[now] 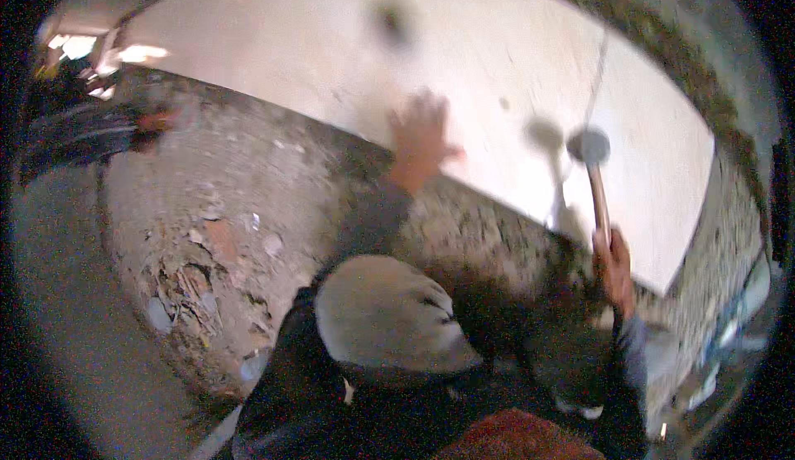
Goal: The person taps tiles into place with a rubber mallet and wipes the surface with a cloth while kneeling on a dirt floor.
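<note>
A large white board or slab (pixel 497 38) stretches across the upper view, with a blurred dark spot near its top middle. My left hand (pixel 419 141) is spread open on or just over the board, near its lower edge. My right hand (pixel 614 269) grips the wooden handle of a mallet (pixel 590 145); its round grey head is over the board's right part, with its shadow beside it.
Rough dirt with rubble (pixel 215 278) lies below the board at left. A dark-sleeved arm and hand (pixel 153 120) of another person reach in at far left. My knee in pale cloth (pixel 389 319) is bent below. Blurred blue and white items (pixel 733 319) sit far right.
</note>
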The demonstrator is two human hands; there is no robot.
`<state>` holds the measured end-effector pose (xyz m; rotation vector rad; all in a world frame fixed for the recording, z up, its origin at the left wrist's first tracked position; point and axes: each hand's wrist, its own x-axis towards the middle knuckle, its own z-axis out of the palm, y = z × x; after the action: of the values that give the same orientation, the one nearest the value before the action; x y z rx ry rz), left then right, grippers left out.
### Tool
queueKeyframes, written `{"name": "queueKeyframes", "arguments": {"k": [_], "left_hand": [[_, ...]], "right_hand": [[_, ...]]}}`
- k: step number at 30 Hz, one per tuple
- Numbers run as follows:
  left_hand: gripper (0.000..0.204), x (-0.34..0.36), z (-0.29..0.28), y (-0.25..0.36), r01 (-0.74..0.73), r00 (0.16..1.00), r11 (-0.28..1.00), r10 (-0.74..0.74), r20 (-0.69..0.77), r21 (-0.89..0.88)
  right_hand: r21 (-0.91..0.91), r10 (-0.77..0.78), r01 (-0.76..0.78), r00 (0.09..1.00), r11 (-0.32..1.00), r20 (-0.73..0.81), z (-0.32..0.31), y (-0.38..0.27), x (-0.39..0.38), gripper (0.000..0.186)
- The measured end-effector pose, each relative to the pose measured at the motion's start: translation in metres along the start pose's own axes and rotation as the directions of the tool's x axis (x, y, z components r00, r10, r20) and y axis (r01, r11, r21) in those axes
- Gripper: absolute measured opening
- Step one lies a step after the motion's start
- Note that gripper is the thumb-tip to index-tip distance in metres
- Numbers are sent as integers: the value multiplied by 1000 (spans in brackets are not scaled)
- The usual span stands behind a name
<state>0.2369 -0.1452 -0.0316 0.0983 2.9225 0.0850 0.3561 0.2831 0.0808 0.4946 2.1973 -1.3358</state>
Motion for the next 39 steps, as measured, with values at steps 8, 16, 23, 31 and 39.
{"name": "queueKeyframes", "arguments": {"k": [8, 16, 23, 31, 39], "left_hand": [[67, 56, -10, -101, 136, 745, 981, -193, -638, -138], [81, 161, -39, -163, 179, 903, 972, -224, -366, -152], [82, 218, -11, -148, 192, 851, 979, -200, -486, -67], [83, 219, -2, -144, 173, 844, 985, -152, -514, -6], [84, 314, -31, -160, 171, 838, 982, -187, -512, -79]], "right_hand": [[225, -159, 142, 986, 964, 60, 23, -67, -12, 38], [-90, -284, 291, 955, 953, 85, 17, -73, -11, 47], [-173, -560, 561, 826, 809, 63, 116, -125, 139, 37], [473, -343, 305, 939, 827, -7, 192, -183, 233, 22], [485, -369, 380, 921, 788, -122, 211, -175, 224, 25]]}}
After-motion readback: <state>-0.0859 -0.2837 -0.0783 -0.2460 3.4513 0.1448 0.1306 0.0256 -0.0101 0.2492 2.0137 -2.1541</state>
